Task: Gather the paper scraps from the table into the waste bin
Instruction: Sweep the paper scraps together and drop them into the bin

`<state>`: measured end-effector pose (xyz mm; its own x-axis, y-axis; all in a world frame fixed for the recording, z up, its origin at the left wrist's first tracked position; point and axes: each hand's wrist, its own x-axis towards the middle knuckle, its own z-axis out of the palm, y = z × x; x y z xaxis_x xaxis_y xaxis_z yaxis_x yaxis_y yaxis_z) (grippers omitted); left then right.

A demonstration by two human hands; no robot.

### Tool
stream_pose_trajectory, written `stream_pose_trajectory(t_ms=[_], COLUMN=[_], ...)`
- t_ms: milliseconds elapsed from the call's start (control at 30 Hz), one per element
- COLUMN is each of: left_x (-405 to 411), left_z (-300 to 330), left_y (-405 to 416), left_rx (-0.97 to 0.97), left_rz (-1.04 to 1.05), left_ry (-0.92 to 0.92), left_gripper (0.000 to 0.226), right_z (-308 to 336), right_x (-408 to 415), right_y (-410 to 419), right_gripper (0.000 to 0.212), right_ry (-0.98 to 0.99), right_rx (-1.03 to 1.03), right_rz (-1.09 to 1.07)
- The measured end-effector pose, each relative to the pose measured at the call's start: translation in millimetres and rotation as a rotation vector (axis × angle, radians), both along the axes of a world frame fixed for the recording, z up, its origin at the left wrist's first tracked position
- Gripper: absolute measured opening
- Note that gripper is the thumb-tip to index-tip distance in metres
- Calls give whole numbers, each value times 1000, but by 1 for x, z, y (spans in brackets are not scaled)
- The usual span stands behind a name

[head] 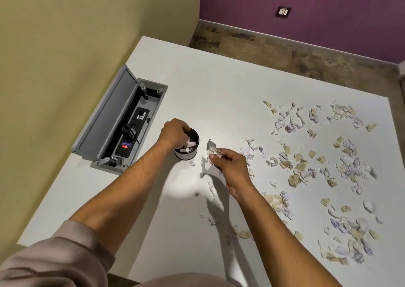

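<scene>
The broad white rectangular table (197, 85) fills most of the view, its left edge against a yellow-green wall and its far and right edges dropping to a mottled brown floor. The far half of the top is bare, so there is plenty of free room there. At the left, a grey hinged cable box (118, 120) is sunk into the top with its lid up, plugs and cords exposed.

The torn white and tan paper scraps (317, 166) lie spread across the right half, with a thinner trail running toward the near edge. Some sit close to the right and near edges; a careless sweep could, I judge, push them onto the floor.

The small round black waste bin (187, 147) stands just right of the cable box, already holding white scraps. Its mouth is narrow, so I think a loose handful could easily spill over the rim, and a knock from a wrist might tip it. One small scrap already lies on the table just beside its base.

The left hand (174, 133) is over the bin mouth, fingers curled down into it; whether they grip anything I cannot tell. The right hand (228, 164), just right of the bin, is pinched closed on a few scraps, some poking out past the fingertips, and those may drop on the way across.
</scene>
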<state>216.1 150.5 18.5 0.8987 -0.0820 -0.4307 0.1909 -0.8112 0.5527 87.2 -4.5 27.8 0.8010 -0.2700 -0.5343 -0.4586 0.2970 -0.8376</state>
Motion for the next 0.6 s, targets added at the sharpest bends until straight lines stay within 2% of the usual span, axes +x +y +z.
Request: stream_pose_trajectory(t_ms=[167,267,433,600], left_x=[-2,-10,-19,-25], left_z=[4,1,-12,-19], left_y=[10,15,25,32], left_rx=[-17,32,53,-50], left_rz=[112,153,157,207], left_ry=[-182,-245,-228,-189], left_gripper=[26,24,26,23], right_z=[4,5,2,1], right_x=[32,53,82,98], right_y=[11,20,42,64], right_gripper=[15,16,17,24], right_ry=[-10,1,16,2], right_rx=[-141,-390,-822,-998], right_rz=[79,198,544,702])
